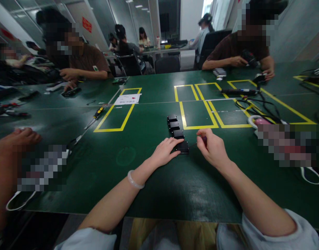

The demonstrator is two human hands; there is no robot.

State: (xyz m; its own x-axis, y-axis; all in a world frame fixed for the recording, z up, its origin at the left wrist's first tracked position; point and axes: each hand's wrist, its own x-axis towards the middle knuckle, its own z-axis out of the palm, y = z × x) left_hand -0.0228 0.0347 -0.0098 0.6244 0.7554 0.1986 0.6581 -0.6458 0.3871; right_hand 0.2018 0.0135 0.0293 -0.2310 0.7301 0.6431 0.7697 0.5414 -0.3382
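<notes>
Green matting is covering the whole work table (pixel 138 194), and yellow tape outlines (pixel 118 114) are marking off bays on it, seemingly to keep parts sorted by station. Across the far edge, two other people are sitting and handling small items of their own; one person's hands (pixel 68 78) are resting near a dark device, and another's are working beside a tangle of black cables (pixel 255 104). A screwdriver (pixel 95 116) is lying well to the left, apart from the wearer's hands.

Four small black modules (pixel 176 133) are lying end to end in a short row just left of the nearest taped bay, probably lined up so each can be dealt with in turn. The left hand (pixel 166 151) is lying flat with fingers loosely spread, pressing on the nearest black module (pixel 182 147), likely to steady it; it is not gripping it. The right hand (pixel 214 147) is sitting just beside that module with fingers pinched closed around a thin dark tool (pixel 201 141) with a reddish handle, its tip pointing toward the module. Whether the tip is touching is too small to tell.
</notes>
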